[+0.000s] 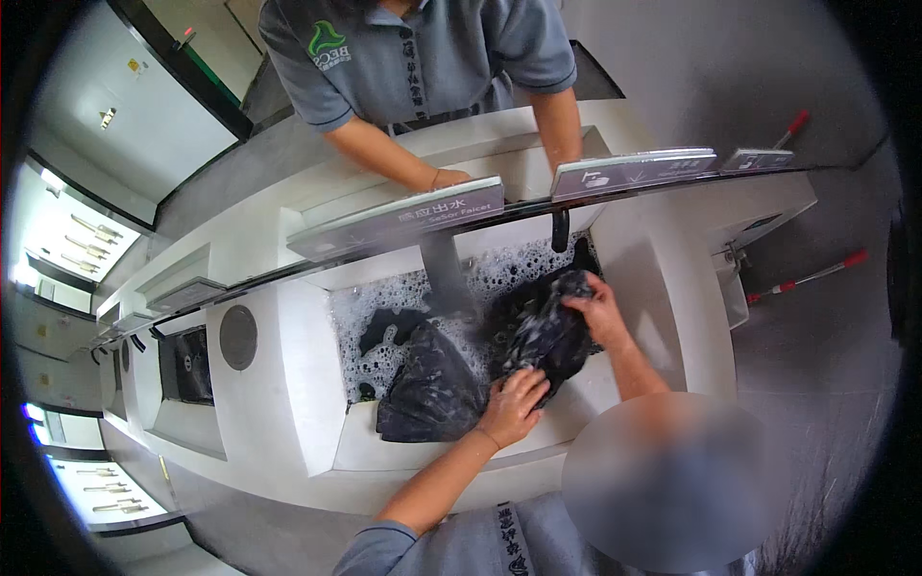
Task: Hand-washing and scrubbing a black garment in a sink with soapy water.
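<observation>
Wet black cloth (551, 338), streaked with suds, is bunched between my two hands over a white washbasin (310, 389). Higher up, my right hand (601, 313) pinches a fold of it between thumb and fingers. My left hand (515, 407) grips its lower edge near the basin's front wall. Left of that hand, another dark piece of cloth (432, 392) drapes over the front slope into the foamy water (385, 288). Whether both pieces belong to one garment, I cannot tell.
A black faucet (560, 230) overhangs the basin behind the cloth. Sign plates (403, 216) edge a mirror that reflects a person in a grey shirt (446, 65). A round lid (238, 337) and a second basin (186, 367) lie left. A red-ended rod (807, 276) is at right.
</observation>
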`<state>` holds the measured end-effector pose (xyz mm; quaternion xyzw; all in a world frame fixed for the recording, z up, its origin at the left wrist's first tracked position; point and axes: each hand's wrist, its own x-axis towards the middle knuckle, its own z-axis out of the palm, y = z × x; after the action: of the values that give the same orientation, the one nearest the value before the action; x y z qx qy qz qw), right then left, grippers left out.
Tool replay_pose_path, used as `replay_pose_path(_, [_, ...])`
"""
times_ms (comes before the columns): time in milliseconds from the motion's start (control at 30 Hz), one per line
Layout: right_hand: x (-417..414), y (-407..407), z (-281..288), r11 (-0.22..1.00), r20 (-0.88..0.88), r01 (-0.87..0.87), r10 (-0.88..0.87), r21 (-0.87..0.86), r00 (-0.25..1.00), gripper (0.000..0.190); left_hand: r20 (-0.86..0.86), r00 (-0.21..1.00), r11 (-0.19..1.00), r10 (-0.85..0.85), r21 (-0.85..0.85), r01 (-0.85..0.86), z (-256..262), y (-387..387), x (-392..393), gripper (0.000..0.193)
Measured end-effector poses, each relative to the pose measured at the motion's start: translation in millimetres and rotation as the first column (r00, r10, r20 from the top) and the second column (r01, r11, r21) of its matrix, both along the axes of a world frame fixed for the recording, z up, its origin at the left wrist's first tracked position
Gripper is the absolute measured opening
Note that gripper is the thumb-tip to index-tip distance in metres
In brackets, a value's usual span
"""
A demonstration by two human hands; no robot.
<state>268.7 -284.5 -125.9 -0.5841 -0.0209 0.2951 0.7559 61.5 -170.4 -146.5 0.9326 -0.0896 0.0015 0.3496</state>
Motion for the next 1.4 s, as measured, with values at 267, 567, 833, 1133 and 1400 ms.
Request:
replay_pose_path(267, [46.3, -12.6, -31.9, 0.621, 0.541, 0.206, 0.416, -0.756, 0.731, 0.059, 0.061, 0.976, 0.967, 0.210, -0.162, -0.198, 17.2, 0.0, 10.5, 0.064])
replay_pose_path(567, [-47.9, 3.6, -37.5, 0.632, 0.556, 0.050, 0.638, -0.773, 0.532, 0.043, -0.438, 0.899, 0.943, 0.018, 0.306, 0.130, -0.9, -14.8, 33.4, 0.066])
replay_pose_path(833, [-6.6, 40.0, -48.7, 0.548, 0.576, 0.185, 0.744, -0.816, 0.339, 0.034, -0.154, 0.988, 0.956, 0.023, 0.293, 0.023, -5.2, -20.2, 40.4, 0.052])
replay_pose_path(1133, [-87.1, -22.3, -17.8, 0.685, 0.656, -0.195, 0.729, -0.702, 0.198, 0.033, -0.411, 0.911, 0.975, -0.021, 0.195, 0.110, -9.7, -11.4, 38.2, 0.057])
replay_pose_path(1400, [8.5, 66.8, -54.4, 0.560, 0.558, 0.139, 0.705, -0.817, 0.438, 0.036, -0.188, 0.975, 0.921, 0.119, 0.387, -0.038, -21.4, -20.2, 52.2, 0.059])
